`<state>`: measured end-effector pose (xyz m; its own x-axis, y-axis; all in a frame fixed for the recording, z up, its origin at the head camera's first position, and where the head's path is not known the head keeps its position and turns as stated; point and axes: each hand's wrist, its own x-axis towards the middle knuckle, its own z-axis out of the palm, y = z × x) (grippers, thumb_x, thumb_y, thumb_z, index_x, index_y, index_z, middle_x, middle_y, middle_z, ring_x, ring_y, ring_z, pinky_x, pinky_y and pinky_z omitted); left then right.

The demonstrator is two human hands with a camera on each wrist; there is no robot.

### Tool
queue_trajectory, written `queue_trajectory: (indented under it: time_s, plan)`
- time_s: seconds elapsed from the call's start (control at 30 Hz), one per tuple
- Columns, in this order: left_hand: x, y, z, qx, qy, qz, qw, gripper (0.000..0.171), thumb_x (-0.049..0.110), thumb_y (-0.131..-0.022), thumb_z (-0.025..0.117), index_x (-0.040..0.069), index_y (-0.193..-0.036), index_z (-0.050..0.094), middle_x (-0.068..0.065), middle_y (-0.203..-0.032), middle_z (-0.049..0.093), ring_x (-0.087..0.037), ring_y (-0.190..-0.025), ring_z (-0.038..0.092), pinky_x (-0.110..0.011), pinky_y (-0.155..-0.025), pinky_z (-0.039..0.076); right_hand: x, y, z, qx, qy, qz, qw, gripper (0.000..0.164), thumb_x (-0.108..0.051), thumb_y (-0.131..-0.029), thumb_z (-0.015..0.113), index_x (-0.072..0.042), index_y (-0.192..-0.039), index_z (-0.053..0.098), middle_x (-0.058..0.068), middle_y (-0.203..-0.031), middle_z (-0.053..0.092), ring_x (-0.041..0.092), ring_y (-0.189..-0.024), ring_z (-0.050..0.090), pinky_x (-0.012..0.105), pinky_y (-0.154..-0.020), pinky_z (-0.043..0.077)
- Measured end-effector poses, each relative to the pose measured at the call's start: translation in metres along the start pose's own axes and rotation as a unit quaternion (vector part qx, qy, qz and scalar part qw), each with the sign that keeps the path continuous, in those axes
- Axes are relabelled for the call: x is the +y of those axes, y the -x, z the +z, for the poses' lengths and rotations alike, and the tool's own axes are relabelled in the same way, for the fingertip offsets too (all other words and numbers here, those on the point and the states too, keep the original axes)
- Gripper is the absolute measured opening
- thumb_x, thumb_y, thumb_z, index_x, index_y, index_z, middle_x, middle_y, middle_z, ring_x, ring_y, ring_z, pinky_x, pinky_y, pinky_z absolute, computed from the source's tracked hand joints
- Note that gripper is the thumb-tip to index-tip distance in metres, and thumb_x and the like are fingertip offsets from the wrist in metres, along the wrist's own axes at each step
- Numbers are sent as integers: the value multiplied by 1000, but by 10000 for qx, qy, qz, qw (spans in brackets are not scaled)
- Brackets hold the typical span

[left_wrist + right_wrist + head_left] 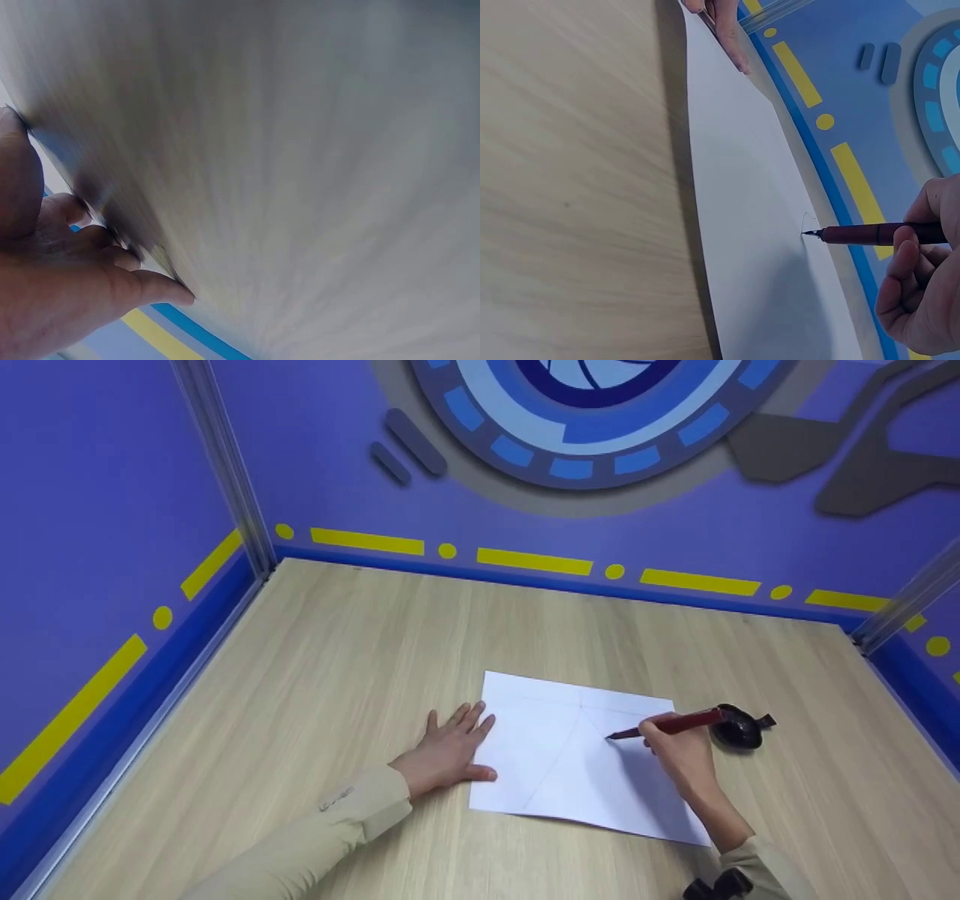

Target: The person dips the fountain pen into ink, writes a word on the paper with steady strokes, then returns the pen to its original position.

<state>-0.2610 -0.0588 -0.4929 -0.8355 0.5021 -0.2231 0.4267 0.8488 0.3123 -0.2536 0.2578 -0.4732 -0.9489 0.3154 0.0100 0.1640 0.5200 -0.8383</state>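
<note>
A white sheet of paper (555, 765) lies on the wooden table, with a few faint thin lines drawn across it. My right hand (681, 754) pinches a dark red fountain pen (686, 721) between thumb and fingers. In the right wrist view the nib of the fountain pen (855, 234) meets the paper (742, 210) at the end of a short curved line. My left hand (446, 751) lies with spread fingers at the paper's left edge, thumb and fingertips on the sheet. In the left wrist view the left hand (75, 277) shows its fingers extended against the table.
Just right of the paper sits a round black object (739, 729) with a small tab. Blue-purple panels (337, 472) with yellow dashes wall the wooden table (360, 660) at the back and sides. A black device (718, 885) is by the right sleeve.
</note>
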Motion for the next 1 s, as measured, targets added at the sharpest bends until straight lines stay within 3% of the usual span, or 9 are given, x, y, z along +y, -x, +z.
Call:
queue_trajectory:
  time_s: [0.37, 1.0]
  plan:
    - [-1, -3, -1, -126, 12, 21, 9999, 85, 56, -85, 55, 12, -150, 21, -10, -159, 11, -29, -148, 10, -65, -111, 12, 2, 2, -3, 4, -92, 67, 9999, 13, -10, -78, 58, -1, -83, 66, -7, -55, 57, 4, -52, 51, 22, -49, 38]
    - [-1, -1, 1, 33, -28, 20, 10000, 85, 56, -85, 55, 11, -149, 24, -11, -158, 15, -30, -147, 13, -65, -110, 14, 2, 8, -11, -111, 35, 80, 9999, 13, -9, -79, 59, 1, -84, 67, -5, -56, 58, 4, -52, 51, 21, -49, 39]
